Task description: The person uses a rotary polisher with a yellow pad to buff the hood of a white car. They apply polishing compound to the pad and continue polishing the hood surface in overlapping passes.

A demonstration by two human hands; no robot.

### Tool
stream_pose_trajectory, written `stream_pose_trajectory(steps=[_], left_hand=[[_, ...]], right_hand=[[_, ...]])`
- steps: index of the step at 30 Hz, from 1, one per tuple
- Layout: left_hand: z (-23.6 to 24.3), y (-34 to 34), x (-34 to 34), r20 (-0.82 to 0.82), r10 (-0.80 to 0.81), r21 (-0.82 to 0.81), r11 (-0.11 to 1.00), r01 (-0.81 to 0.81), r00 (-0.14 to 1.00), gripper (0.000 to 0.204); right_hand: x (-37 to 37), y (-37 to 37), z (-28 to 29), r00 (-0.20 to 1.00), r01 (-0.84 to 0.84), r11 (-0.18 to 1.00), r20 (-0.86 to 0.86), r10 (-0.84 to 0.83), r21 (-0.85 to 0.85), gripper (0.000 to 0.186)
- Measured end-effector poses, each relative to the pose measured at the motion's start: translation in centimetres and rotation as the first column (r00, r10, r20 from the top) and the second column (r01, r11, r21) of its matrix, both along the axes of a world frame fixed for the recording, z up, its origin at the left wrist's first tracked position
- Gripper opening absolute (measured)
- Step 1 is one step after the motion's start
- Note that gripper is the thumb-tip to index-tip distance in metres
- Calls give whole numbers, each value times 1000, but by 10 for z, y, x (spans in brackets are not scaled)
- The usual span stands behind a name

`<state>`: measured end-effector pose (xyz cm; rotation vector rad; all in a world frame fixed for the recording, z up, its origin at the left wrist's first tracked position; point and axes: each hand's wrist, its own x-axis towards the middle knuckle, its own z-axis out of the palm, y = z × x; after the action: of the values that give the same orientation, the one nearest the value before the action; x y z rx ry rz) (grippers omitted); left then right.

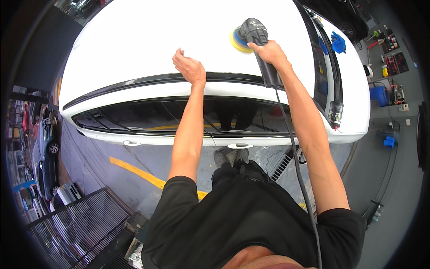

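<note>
My right hand (272,53) is wrapped round the body of a black car polisher (268,71). Its round pad, blue with a yellow foam face (235,41), rests against or just over the white roof of a car (143,40); I cannot tell which. The polisher's dark cord (291,139) runs down past my right forearm. My left hand (190,68) holds nothing. It is at the near side of the roof, by the black roof trim (134,84), with its fingers loosely bent and partly apart.
Below the roof are dark side windows (152,116) and white door handles (240,146). A blue cloth or glove (338,42) and a small bottle (336,114) are by the windscreen. Bottles and tools hang on the right wall. A floor drain grate (282,166) lies near my feet.
</note>
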<state>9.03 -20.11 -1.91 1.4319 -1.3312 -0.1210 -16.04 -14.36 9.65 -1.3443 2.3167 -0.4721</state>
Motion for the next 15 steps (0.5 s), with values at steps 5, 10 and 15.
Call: stream_pose_trajectory(steps=[5,10,15], left_hand=[[-1,0,3,-223,-6,-52,999,-5,975,36],[0,-2,8,-352,-83,-120,992,44,932,36],[-4,-15,23,-518,-125,-162,986,46,846,34]], right_hand=[[54,-26,6,995,-95,995,-19,95,-11,77],[96,-54,4,976,-216,976,-38,215,-17,77],[132,-72,4,955,-290,956,-87,285,-43,77]])
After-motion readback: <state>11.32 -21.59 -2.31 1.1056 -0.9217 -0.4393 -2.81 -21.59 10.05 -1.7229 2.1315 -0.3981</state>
